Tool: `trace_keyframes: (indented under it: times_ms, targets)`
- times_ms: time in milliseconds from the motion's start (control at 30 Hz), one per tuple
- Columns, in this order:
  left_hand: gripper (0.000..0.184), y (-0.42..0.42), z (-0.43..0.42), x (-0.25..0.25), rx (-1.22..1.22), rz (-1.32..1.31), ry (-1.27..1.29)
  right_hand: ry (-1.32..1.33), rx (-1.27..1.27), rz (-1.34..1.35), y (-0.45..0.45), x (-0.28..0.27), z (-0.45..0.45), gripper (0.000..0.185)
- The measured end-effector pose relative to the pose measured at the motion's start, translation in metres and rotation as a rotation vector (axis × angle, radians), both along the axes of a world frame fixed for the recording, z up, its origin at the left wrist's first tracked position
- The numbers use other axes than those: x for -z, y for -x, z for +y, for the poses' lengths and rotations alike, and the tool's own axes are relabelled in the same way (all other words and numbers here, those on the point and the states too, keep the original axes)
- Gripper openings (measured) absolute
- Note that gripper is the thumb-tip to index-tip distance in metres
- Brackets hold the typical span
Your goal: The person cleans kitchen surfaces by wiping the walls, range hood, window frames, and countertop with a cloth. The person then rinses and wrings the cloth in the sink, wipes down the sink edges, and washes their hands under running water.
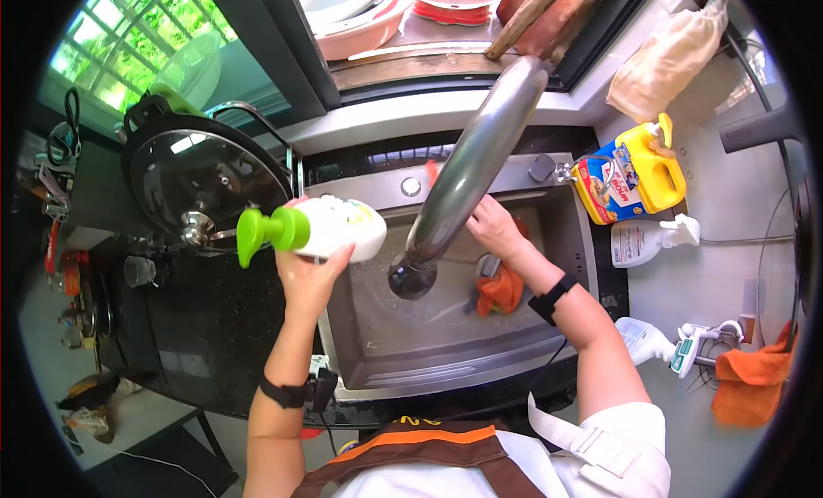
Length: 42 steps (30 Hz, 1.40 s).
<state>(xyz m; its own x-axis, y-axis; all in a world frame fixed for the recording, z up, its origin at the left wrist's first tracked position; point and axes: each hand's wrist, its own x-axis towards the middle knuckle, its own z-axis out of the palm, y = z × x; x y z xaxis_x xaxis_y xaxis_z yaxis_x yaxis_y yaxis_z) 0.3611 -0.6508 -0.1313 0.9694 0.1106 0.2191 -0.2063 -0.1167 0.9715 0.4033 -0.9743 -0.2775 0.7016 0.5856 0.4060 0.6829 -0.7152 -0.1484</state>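
My left hand (313,275) is wrapped round a white pump bottle (345,227) with a green pump head, tilted on its side over the left edge of the sink (369,361). Behind the tall metal faucet (480,147), my right hand (499,228) reaches to the back of the sink. Its fingertips are partly hidden by the faucet, so what they hold, if anything, cannot be made out. A bit of something orange-red (432,171) shows just left of the faucet. An orange cloth (500,291) lies in the basin below my right hand.
Left of the sink stands a large pan with a glass lid (201,177). On the right are a yellow jug (656,172), a white spray bottle (639,243), another spray bottle (643,339) and a hanging orange cloth (750,382). Basins (360,35) sit beyond the window.
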Motion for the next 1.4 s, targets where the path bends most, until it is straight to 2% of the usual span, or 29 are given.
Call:
trace_keyframes:
  times_ms: [33,100,133,167,233,267,300,367,467,500,533,567,633,733,767,833,900,933,967,1033,1067,1133,1167,1233,1267,1300,1367,1400]
  targets:
    - [0.084,-0.012,-0.004,0.005,-0.019,-0.001,0.012,0.101,0.066,-0.045,0.005,-0.005,-0.005,0.014]
    - [0.088,-0.032,-0.007,0.014,-0.011,-0.048,-0.146,0.160,0.330,-0.085,0.014,-0.007,-0.027,0.012]
    - [0.085,-0.039,-0.010,0.020,-0.011,-0.043,-0.104,0.054,0.433,-0.015,0.016,-0.021,-0.034,0.014]
    - [0.083,-0.048,-0.015,0.026,-0.012,-0.041,-0.058,0.018,0.491,-0.069,0.015,-0.033,-0.037,0.020]
    - [0.074,-0.068,-0.020,0.039,-0.080,-0.068,-0.121,-0.230,0.513,-0.085,-0.004,-0.056,-0.027,0.028]
    - [0.069,-0.080,-0.014,0.058,-0.087,-0.078,-0.118,-0.299,0.546,-0.065,-0.024,-0.048,-0.021,0.035]
    - [0.070,-0.082,-0.022,0.045,-0.151,-0.068,-0.269,-0.220,0.624,-0.041,-0.049,-0.026,-0.020,0.039]
    - [0.074,-0.102,-0.018,0.062,-0.215,-0.054,-0.332,-0.140,0.804,0.017,-0.088,0.019,-0.023,0.040]
    - [0.078,-0.124,-0.019,0.078,-0.309,-0.109,-0.390,-0.087,0.874,-0.029,-0.087,0.020,-0.011,0.041]
    - [0.078,-0.124,-0.021,0.084,-0.331,-0.148,-0.443,-0.082,0.794,-0.063,-0.075,0.022,-0.014,0.040]
    - [0.080,-0.126,-0.021,0.085,-0.308,-0.073,-0.474,-0.123,0.735,-0.058,-0.058,0.019,-0.016,0.039]
    - [0.084,-0.131,-0.020,0.096,-0.339,-0.149,-0.494,-0.159,0.669,-0.067,-0.041,0.014,-0.016,0.038]
    - [0.087,-0.136,-0.022,0.099,-0.371,-0.201,-0.475,-0.096,0.657,-0.097,-0.010,0.016,-0.012,0.036]
    - [0.088,-0.143,-0.026,0.101,-0.376,-0.091,-0.516,-0.359,0.512,0.247,0.026,-0.002,-0.010,0.033]
    - [0.088,-0.145,-0.026,0.107,-0.379,-0.034,-0.548,-0.356,0.519,0.241,0.023,-0.015,-0.013,0.033]
    - [0.086,-0.143,-0.030,0.102,-0.374,-0.076,-0.518,-0.329,0.522,-0.096,0.010,-0.061,-0.019,0.029]
    - [0.087,-0.137,-0.026,0.096,-0.271,-0.052,-0.437,-0.155,0.783,-0.216,-0.030,-0.106,-0.034,0.024]
    - [0.089,-0.139,-0.023,0.099,-0.276,-0.047,-0.522,0.060,1.003,-0.236,-0.058,-0.104,-0.050,0.027]
    - [0.089,-0.149,-0.008,0.127,-0.285,-0.113,-0.598,0.280,1.214,-0.258,-0.089,-0.098,-0.071,0.030]
    - [0.088,-0.137,-0.028,0.094,-0.280,-0.030,-0.567,0.460,1.672,-0.196,-0.161,-0.027,-0.123,0.039]
    - [0.088,-0.137,-0.031,0.095,-0.279,-0.047,-0.570,0.444,1.682,-0.201,-0.179,-0.001,-0.151,0.039]
    - [0.088,-0.143,-0.031,0.099,-0.250,-0.057,-0.463,-0.373,1.821,0.435,-0.199,0.030,-0.187,0.050]
    - [0.090,-0.140,-0.037,0.088,-0.231,-0.030,-0.420,-0.425,1.824,0.436,-0.172,-0.035,-0.147,0.047]
    - [0.089,-0.158,-0.017,0.118,-0.319,-0.077,-0.626,-0.380,1.762,0.550,-0.175,-0.036,-0.150,0.040]
    - [0.089,-0.158,-0.013,0.128,-0.339,-0.099,-0.713,-0.442,1.722,0.418,-0.184,-0.006,-0.160,0.039]
    - [0.090,-0.154,-0.018,0.118,-0.321,-0.058,-0.683,-0.431,1.719,0.424,-0.175,-0.008,-0.149,0.039]
    - [0.091,-0.140,-0.031,0.084,-0.250,0.034,-0.472,-0.345,1.424,0.552,-0.159,-0.033,-0.130,0.043]
    - [0.091,-0.138,-0.031,0.087,-0.256,0.034,-0.459,-0.755,1.185,0.554,-0.153,-0.043,-0.133,0.042]
